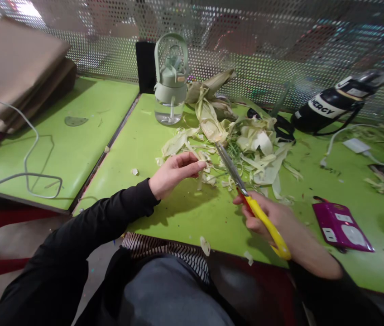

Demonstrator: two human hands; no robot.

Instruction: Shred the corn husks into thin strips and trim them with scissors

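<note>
My right hand point(270, 215) grips scissors point(236, 174) with yellow and red handles. Their metal blades look closed and point away to the upper left, over the husks. Just left of the blades, my left hand point(177, 172) is closed in a pinch on a small pale strip of corn husk point(200, 182). In front of both hands spreads a pile of cut corn husks point(263, 165), with green shreds among them. A larger dried husk point(210, 120) lies at the back of the pile, its stem end near the scissor tips.
A water bottle point(170, 97) stands behind the pile; a black bottle point(328, 106) leans at the back right. Purple power strip point(343, 228) and white charger point(357, 146) lie right. Brown paper bags point(15, 68) and a looping cable point(31, 151) occupy the left. Perforated metal backs the tables.
</note>
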